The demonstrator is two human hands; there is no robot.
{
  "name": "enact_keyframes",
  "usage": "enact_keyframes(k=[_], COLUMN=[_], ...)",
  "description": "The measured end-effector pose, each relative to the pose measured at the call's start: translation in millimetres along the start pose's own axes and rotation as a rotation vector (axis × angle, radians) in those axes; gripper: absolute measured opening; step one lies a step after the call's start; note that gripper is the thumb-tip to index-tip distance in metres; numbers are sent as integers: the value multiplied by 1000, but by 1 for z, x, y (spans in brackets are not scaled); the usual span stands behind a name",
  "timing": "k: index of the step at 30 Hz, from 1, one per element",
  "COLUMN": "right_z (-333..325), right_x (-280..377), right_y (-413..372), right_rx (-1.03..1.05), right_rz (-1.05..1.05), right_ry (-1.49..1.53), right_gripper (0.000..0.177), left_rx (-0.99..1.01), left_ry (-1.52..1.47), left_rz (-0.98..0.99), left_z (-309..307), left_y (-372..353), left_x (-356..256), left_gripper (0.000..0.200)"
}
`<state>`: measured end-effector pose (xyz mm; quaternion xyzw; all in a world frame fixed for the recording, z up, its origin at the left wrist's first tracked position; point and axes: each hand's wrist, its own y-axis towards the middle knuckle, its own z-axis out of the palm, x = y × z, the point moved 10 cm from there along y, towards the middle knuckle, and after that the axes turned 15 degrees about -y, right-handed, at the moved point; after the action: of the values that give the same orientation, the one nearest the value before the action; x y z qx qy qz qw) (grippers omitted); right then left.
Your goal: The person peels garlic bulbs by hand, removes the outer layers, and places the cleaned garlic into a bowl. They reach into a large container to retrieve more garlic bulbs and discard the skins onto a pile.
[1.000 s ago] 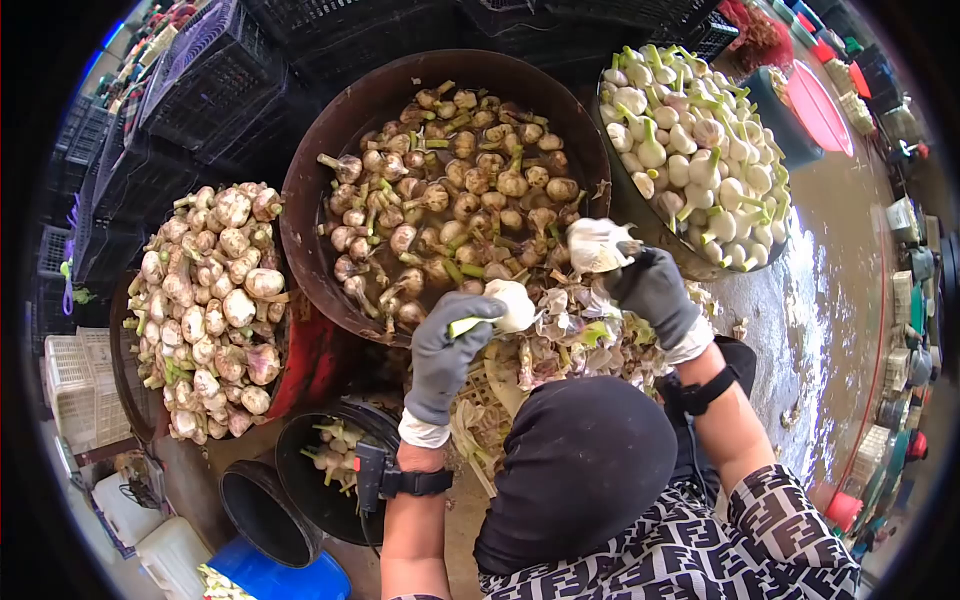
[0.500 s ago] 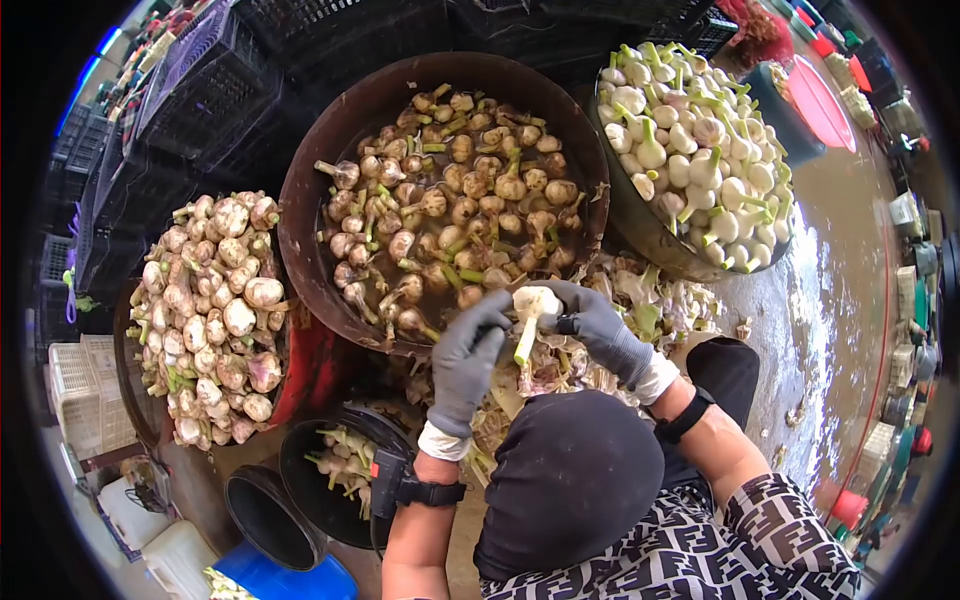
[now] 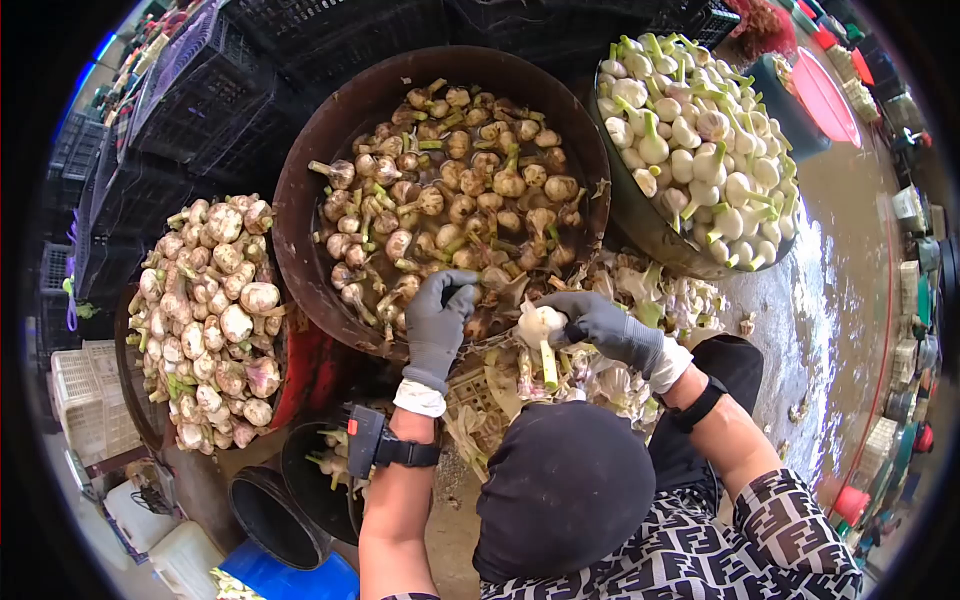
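My right hand, in a grey glove, grips a whitish garlic bulb whose green-white stem points down toward the black head covering. Left of the bulb and apart from it, my left hand hovers over the near rim of the big brown basin. Its gloved fingers are curled inward; whether anything small is between them is too small to tell. Brownish garlic bulbs lie in murky water in the basin. Loose peel is heaped under and beside my right hand.
A dark tub piled with white garlic stands at the upper right. Unpeeled garlic fills a container on the left. Black buckets and a blue container are at the lower left, black crates at the upper left.
My left hand has moved left and up, away from the bulb. My right hand has shifted slightly right and down with the bulb still in it.
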<state>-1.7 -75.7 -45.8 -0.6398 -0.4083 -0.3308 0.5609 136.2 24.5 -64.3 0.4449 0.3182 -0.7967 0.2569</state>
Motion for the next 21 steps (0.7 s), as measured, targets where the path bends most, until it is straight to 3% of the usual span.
enact_keyframes(k=[1, 2, 3, 5, 9, 13, 15, 16, 17, 19, 21], right_z=[-3, -4, -3, -2, 4, -3, -7, 3, 11, -5, -63], right_x=[-5, -2, -3, -3, -16, -27, -11, -3, 7, 19, 4], right_y=[1, 3, 4, 7, 9, 20, 23, 18, 16, 7, -2], right_rx=[-5, -6, -5, 1, 90, 73, 107, 193, 208, 134, -229], right_rz=[42, -2, -2, -17, 76, 39, -112, -125, -204, -100, -84], right_ry=[15, -28, -24, 38, 16, -61, -348, -253, -281, -194, -31], right_gripper=[46, 45, 45, 45, 42, 41, 44, 50, 51, 44, 34], left_rx=[108, 81, 80, 385, 317, 205, 38, -80, -195, -154, -54], left_ry=[-167, 25, 28, 376, 477, 528, 677, 451, 153, 119, 179], left_rz=[1, -29, -32, 111, 45, 79, 159, 125, -240, -263, -288], left_z=[11, 29, 34, 68, 62, 63, 51, 19, 10, -8, -14], left_y=[1, -8, -12, -23, -22, -23, -16, 4, 6, 21, 26], left_x=[-4, -17, -11, -7, 7, 4, 2, 31, 35, 45, 42], left_gripper=[13, 18, 18, 15, 11, 9, 5, 4, 2, 4, 12])
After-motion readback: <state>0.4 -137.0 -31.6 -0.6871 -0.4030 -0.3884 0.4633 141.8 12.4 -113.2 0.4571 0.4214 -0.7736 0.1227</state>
